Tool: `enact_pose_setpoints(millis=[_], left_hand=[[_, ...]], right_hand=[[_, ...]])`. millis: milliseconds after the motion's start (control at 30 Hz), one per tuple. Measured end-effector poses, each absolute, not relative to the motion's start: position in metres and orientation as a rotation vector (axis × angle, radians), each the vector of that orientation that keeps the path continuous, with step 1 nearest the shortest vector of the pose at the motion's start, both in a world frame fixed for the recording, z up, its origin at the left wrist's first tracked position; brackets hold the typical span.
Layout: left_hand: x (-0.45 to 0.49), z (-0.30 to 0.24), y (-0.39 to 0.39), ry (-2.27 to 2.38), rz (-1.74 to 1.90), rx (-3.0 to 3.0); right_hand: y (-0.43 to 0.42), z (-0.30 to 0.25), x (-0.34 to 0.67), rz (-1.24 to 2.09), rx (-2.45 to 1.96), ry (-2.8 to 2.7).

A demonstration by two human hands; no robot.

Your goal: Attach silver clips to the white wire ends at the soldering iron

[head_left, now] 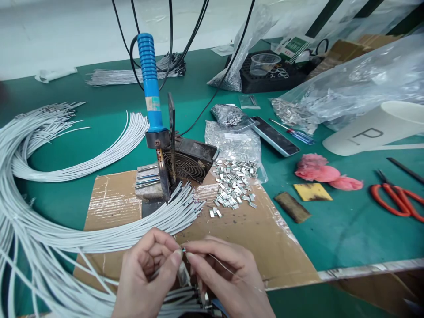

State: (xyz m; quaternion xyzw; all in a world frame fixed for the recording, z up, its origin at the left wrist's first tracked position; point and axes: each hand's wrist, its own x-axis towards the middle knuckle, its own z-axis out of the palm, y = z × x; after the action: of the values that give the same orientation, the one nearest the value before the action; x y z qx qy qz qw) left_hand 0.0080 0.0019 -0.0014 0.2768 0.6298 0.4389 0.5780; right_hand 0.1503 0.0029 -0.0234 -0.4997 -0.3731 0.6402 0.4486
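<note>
Both hands pinch a small part (183, 250) over the cardboard's near half.

The part sits at the tips of thumb and forefinger of the left hand (149, 269), closed on it; the right hand (228, 271) meets it from the other side, thumb and forefinger also closed on it. It is too small to make out its shape. A thin strand (221, 263) runs back across the right hand. White cables (109, 236) sweep in over the left of the cardboard (258, 238), the ends of one bundle lying beyond the hands. Metal pieces (232, 190) are heaped on its far right, and a blue iron (149, 75) stands tip down over its far left. Scissors (399, 198) lie well right of it on the green surface (338, 238).
</note>
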Motion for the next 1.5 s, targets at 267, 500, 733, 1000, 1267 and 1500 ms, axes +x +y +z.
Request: enact_pose_setpoints(millis=[267,500,733,1000,1267,1500], left_hand=[[0.013,-0.003,-0.004,1.665,1.034,0.926],[0.013,-0.007,-0.006,1.677,0.964,0.95],[0.01,0.001,-0.001,1.536,0.909,0.718],[0.008,0.001,0.001,1.498,0.928,0.695],[0.006,0.003,0.001,1.428,0.929,0.633],[0.004,0.004,0.002,1.39,0.922,0.578]], right_hand=[[0.003,-0.024,0.151,1.603,-1.244,-0.896],[0.01,-0.028,0.16,1.671,-1.155,-1.011],[0.013,-0.037,0.162,1.685,-1.04,-1.01],[0.015,-0.033,0.16,1.544,-1.104,-1.137],[0.015,-0.03,0.159,1.364,-1.062,-1.284],[0.017,-0.034,0.169,1.155,-0.945,-1.523]])
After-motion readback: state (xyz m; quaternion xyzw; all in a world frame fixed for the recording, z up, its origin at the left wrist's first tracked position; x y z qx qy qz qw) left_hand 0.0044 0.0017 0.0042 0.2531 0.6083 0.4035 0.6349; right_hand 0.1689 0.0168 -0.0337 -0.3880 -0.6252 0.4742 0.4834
